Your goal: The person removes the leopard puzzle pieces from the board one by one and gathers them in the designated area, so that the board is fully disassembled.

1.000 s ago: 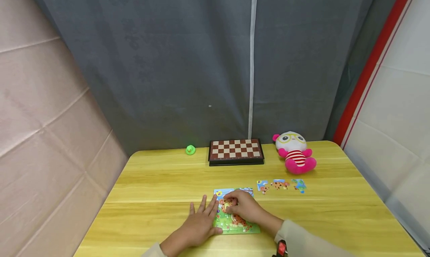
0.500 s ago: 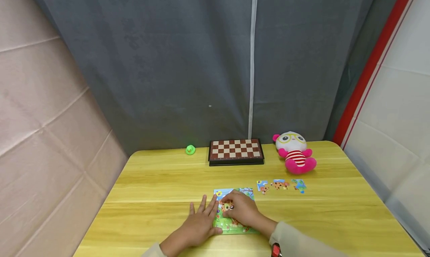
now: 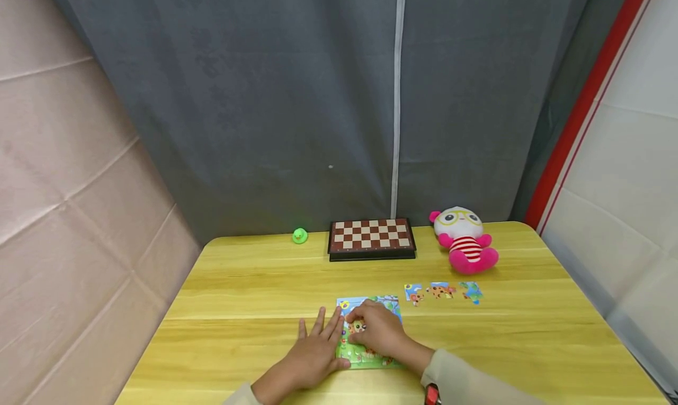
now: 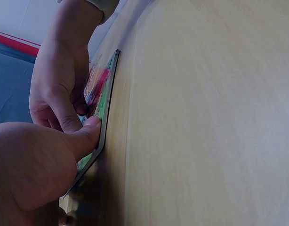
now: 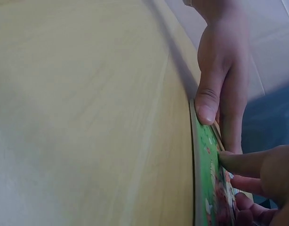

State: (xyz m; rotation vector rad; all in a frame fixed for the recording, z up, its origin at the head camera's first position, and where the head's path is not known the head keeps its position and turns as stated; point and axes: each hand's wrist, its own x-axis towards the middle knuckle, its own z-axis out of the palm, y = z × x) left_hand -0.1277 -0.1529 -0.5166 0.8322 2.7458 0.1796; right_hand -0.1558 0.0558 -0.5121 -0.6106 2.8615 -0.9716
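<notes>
A jigsaw puzzle board (image 3: 360, 362) with a spotted leopard on green and blue lies flat near the table's front. My left hand (image 3: 313, 358) rests along its left edge, fingers straight and spread, thumb at the lower left corner. In the left wrist view, the left thumb (image 4: 85, 139) presses on the board's rim. Over the board's middle, my right hand (image 3: 378, 328) has its fingers curled, thumb and fingertips pinching around a puzzle piece (image 3: 358, 327) at the leopard's face. The palm hides much of the board's right half.
Three loose puzzle pieces, including a leopard-body piece (image 3: 441, 291), lie right of the board. At the back stand a green toy duck (image 3: 299, 236), a checkered chessboard box (image 3: 372, 240) and a pink-and-white plush panda (image 3: 466, 243). A grey curtain (image 3: 296, 110) hangs behind the table (image 3: 243, 299).
My right hand has shifted slightly left over the board, its fingertips moving closer to the left hand. The left hand and the loose pieces stay where they were.
</notes>
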